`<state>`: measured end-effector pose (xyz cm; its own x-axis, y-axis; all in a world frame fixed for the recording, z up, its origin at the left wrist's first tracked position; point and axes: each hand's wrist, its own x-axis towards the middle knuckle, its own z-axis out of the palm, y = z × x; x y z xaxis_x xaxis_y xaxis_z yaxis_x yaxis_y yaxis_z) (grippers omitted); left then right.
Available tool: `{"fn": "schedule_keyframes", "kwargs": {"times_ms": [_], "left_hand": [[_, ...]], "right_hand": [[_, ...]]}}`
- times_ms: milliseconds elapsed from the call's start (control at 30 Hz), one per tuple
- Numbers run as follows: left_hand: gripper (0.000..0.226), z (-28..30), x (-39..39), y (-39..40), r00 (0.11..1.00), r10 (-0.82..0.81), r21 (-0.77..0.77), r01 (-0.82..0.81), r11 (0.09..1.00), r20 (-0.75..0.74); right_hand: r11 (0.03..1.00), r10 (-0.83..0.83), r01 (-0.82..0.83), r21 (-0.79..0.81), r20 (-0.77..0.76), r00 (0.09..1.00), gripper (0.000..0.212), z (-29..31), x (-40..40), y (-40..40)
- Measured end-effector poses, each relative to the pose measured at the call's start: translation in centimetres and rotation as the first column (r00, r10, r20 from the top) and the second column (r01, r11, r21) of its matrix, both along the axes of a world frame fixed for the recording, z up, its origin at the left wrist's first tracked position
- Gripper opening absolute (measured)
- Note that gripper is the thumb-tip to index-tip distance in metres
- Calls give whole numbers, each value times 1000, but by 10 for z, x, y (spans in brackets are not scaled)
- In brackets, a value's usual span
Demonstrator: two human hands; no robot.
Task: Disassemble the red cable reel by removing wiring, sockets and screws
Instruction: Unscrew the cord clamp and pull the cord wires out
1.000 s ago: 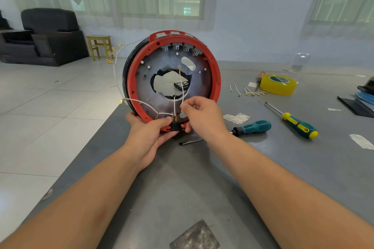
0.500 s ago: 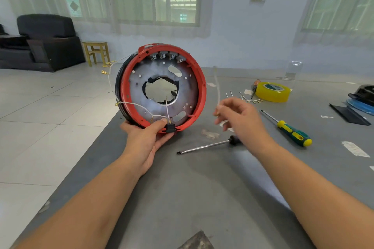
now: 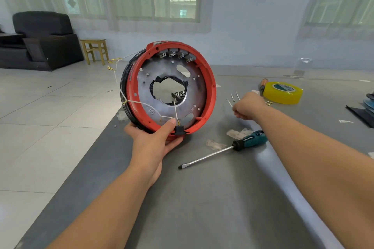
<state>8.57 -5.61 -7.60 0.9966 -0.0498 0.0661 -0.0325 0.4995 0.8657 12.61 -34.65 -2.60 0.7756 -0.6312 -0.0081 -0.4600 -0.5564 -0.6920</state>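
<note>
The red cable reel point(image 3: 210, 95) stands on edge at the left side of the grey table point(image 3: 202, 208), its open side facing me, with a grey metal plate point(image 3: 162, 111) and a ragged centre hole. Thin white wires point(image 3: 141, 103) with brass terminals run across the plate to a small black part point(image 3: 179, 130) on the lower rim. My left hand point(image 3: 155, 143) grips the reel's bottom, thumb beside that black part. My right hand point(image 3: 248, 106) is out to the right, low over the table, fingers curled on a short white wire point(image 3: 229, 103).
A teal-handled flat screwdriver point(image 3: 222, 150) lies right of the reel. Farther back are loose wire pieces point(image 3: 234, 97), a yellow tape roll point(image 3: 285, 92) and an orange-handled tool point(image 3: 264, 85). Dark parts lie at the right edge. The table's left edge drops to tiled floor.
My right hand pulled a white wire off the reel's lower rim and carried it right, down to the loose pieces on the table. My left hand kept hold of the reel.
</note>
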Motion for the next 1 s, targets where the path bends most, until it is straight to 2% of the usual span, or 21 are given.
{"fn": "schedule_keyframes", "kwargs": {"times_ms": [200, 267, 367, 467, 533, 600, 667, 733, 800, 867, 1000], "left_hand": [[62, -3, 7, -2, 999, 37, 7, -37, 999, 7], [63, -3, 7, 0, 999, 48, -1, -48, 999, -3], [64, -5, 8, 1, 999, 49, -25, -49, 998, -19], [64, -5, 8, 1, 999, 43, -37, -44, 998, -28], [63, -4, 8, 1, 998, 46, -40, -47, 998, -33], [63, -4, 7, 1, 998, 53, -45, -54, 998, -39], [64, -4, 8, 2, 998, 53, -52, -55, 997, -42], [65, -4, 8, 2, 998, 49, -54, -51, 997, -45], [64, -4, 10, 2, 998, 48, -54, -50, 997, -48], [62, -4, 11, 1, 998, 43, -54, -45, 998, -48], [62, -3, 13, 1, 998, 36, -68, -39, 997, -56]], "right_hand": [[983, -13, -11, -183, -128, 992, 16, 5, 46, 9], [981, -2, -27, -194, -147, 989, 14, 3, 53, 14], [978, -4, -25, -206, -137, 991, 19, -6, 60, 16], [971, -47, 21, -238, -104, 993, 37, -16, 63, 15], [962, -37, 15, -271, -77, 996, 33, -16, 62, 13], [929, -36, 13, -370, -55, 998, 28, -15, 61, 6], [846, -42, -37, -531, -135, 990, 35, -12, 59, -4], [768, -20, -181, -614, -306, 952, 45, -12, 60, -14], [739, 45, -335, -585, -453, 890, 56, -16, 64, -23], [742, 108, -425, -519, -532, 840, 62, -19, 68, -26], [783, 122, -425, -454, -557, 821, 68, -21, 69, -26]]}}
